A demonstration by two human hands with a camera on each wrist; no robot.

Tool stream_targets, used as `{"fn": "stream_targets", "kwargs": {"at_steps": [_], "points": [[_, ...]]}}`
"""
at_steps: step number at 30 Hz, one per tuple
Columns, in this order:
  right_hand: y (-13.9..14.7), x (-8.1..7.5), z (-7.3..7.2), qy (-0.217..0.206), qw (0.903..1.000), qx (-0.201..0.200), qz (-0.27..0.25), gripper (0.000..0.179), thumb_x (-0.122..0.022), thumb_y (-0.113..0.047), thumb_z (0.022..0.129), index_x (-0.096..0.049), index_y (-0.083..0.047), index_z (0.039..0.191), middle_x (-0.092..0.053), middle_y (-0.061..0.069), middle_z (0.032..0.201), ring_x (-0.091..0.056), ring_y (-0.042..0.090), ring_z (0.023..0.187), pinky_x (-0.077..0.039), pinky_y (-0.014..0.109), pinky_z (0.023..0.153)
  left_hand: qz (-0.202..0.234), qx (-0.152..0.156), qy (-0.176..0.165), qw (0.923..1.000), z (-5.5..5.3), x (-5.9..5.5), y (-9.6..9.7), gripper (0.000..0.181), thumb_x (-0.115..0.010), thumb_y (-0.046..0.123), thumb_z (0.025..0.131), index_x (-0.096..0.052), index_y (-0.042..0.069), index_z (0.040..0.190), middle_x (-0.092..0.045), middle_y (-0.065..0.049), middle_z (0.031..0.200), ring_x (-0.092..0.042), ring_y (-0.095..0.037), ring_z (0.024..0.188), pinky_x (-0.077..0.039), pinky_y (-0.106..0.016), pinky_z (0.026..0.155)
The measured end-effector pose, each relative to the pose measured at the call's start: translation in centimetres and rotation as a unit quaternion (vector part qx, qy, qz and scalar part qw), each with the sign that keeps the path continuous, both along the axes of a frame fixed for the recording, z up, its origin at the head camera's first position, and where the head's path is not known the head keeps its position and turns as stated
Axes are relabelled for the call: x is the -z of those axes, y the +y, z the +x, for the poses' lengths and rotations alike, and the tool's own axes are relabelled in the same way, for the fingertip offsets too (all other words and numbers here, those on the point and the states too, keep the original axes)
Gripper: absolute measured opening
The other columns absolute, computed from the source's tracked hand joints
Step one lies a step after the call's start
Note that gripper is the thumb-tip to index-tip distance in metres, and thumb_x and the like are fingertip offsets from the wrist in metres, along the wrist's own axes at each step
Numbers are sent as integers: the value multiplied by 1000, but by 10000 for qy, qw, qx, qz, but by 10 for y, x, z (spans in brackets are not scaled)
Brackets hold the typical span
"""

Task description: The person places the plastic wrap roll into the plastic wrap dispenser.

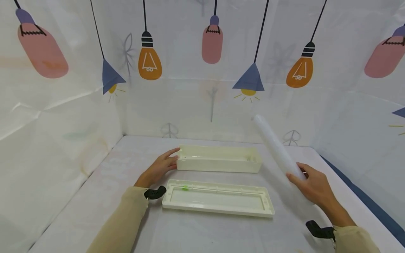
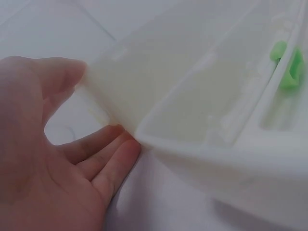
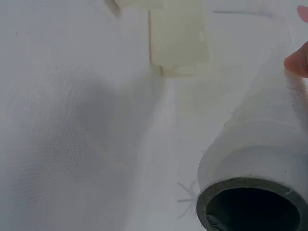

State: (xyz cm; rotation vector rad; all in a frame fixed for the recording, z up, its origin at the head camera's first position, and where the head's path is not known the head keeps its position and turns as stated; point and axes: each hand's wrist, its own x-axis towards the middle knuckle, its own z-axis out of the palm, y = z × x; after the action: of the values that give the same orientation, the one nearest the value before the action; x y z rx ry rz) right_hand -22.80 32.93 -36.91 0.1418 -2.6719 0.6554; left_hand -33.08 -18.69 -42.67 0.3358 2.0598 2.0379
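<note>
At the back of the table, my left hand (image 1: 160,168) touches the left end of a long cream box (image 1: 218,166), its fingers nearly straight. The left wrist view shows those fingertips (image 2: 126,147) right at the box's end wall (image 2: 113,103). Nearer me lies the cream cling film dispenser lid (image 1: 218,211), with a green slide cutter (image 1: 185,188) on its rail. On the right, my right hand (image 1: 313,184) grips a translucent white roll of cling film (image 1: 278,149), tilted up over the table. The roll's hollow core (image 3: 224,182) shows in the right wrist view.
The white table (image 1: 190,233) runs to a back wall sheet (image 1: 190,105) printed with lamps and bulbs. Sheets also hang on both sides. A blue strip (image 1: 364,191) runs along the table's right edge. Each wrist wears a black camera mount (image 1: 155,193).
</note>
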Motion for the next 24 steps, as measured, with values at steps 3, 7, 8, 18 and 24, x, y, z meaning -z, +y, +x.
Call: {"fn": "stream_targets", "kwargs": {"at_steps": [3,7,8,18,24], "points": [[-1,-1,-2,-97,9999,-23,-115,69,-73,-37,92,-50,11,137,-60,34,114,-60,40,86,-56,45,58,-12,-19,25,10000,0,1,0,56,-52,22,107,-31,17,159,-39,-20,154,-48,-31,133,-42,-43,109],[-1,-4,-3,-576,9978,-198,-269,86,-73,-47,90,-39,3,151,-56,36,125,-58,38,89,-51,38,59,-6,-61,50,10000,-1,1,2,57,-52,21,107,-30,15,159,-40,-23,152,-50,-32,130,-43,-44,108],[-3,-5,-3,-664,9970,-250,-295,88,-74,-48,90,-38,1,152,-56,36,126,-58,37,89,-50,37,60,5,-76,49,10000,-2,2,2,57,-52,21,107,-30,14,159,-41,-23,151,-51,-32,129,-43,-44,108],[-8,-10,-3,-612,9968,-510,33,71,-78,-43,87,-54,10,129,-62,25,107,-58,30,80,-51,39,57,-244,-468,14,9986,-4,3,9,56,-56,26,105,-37,15,156,-48,-25,144,-56,-30,123,-48,-42,103],[-8,-13,-8,-274,9968,-744,139,68,-81,-39,84,-57,8,126,-63,22,107,-59,31,82,-52,39,59,-240,-541,-90,9982,-2,-1,9,53,-53,23,107,-37,16,156,-44,-21,150,-57,-31,122,-49,-40,102]]}}
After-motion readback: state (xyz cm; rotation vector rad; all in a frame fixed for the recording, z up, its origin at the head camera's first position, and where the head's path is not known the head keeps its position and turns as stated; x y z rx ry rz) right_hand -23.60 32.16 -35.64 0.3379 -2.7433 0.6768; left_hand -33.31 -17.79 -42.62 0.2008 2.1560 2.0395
